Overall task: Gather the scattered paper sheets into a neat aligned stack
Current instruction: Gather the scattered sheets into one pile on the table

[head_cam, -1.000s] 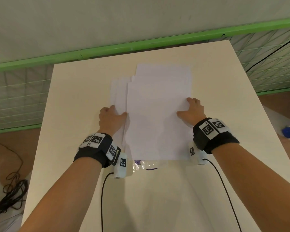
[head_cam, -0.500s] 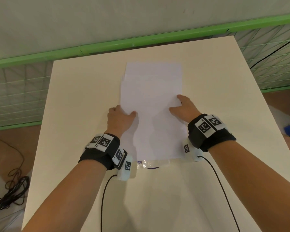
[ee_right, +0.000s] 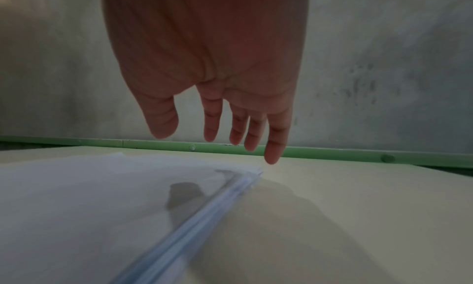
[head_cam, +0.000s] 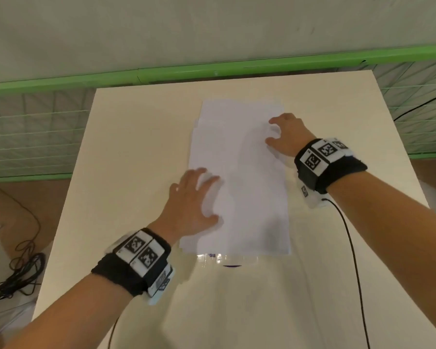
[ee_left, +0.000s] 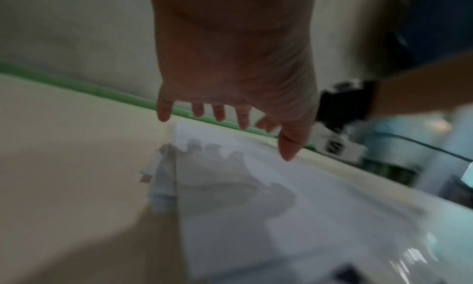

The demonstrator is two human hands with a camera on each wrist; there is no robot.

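Observation:
A pile of white paper sheets (head_cam: 239, 172) lies lengthwise on the cream table (head_cam: 126, 152), its edges nearly lined up, with a few sheet corners sticking out at the far left. My left hand (head_cam: 194, 205) hovers spread over the pile's left edge; the left wrist view shows the left hand (ee_left: 230, 114) lifted above the paper sheets (ee_left: 256, 197), casting a shadow. My right hand (head_cam: 285, 134) is over the far right edge. In the right wrist view the right hand (ee_right: 217, 126) hangs above the sheets' stacked right edge (ee_right: 204, 213), holding nothing.
A clear plastic sleeve (head_cam: 227, 259) peeks out under the pile's near end. A green rail (head_cam: 212, 71) and wire mesh run behind the table. Black cables (head_cam: 20, 270) lie on the floor at left. A black cable (head_cam: 350, 248) trails from my right wrist across the table.
The pile has been squeezed narrower from both sides. Both hands have since lifted off its edges; the right moved farther up the right edge, and the left spread open.

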